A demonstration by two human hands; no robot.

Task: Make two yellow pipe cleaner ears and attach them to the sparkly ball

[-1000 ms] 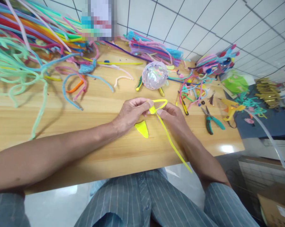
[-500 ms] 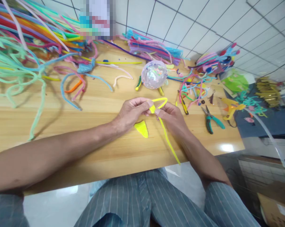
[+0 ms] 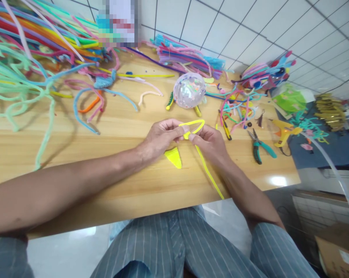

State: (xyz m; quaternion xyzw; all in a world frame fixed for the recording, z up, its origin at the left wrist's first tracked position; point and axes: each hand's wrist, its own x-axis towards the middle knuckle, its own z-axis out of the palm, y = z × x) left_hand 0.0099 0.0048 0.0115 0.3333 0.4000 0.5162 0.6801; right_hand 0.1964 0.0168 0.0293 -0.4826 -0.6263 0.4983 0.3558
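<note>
The left hand and right hand pinch 1 thin yellow fuzzy strand; 1 flat yellow triangular piece lies near them.

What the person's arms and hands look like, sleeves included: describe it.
The left hand and right hand are bare: no gloves, rings or watch visible. The short left sleeve and right sleeve, grey-blue with thin pale stripes, leave both forearms uncovered.

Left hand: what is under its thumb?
The left hand pinches a yellow piece, and a bit of it shows beside the thumb tip. The rest is covered, so its full shape cannot be seen.
</note>
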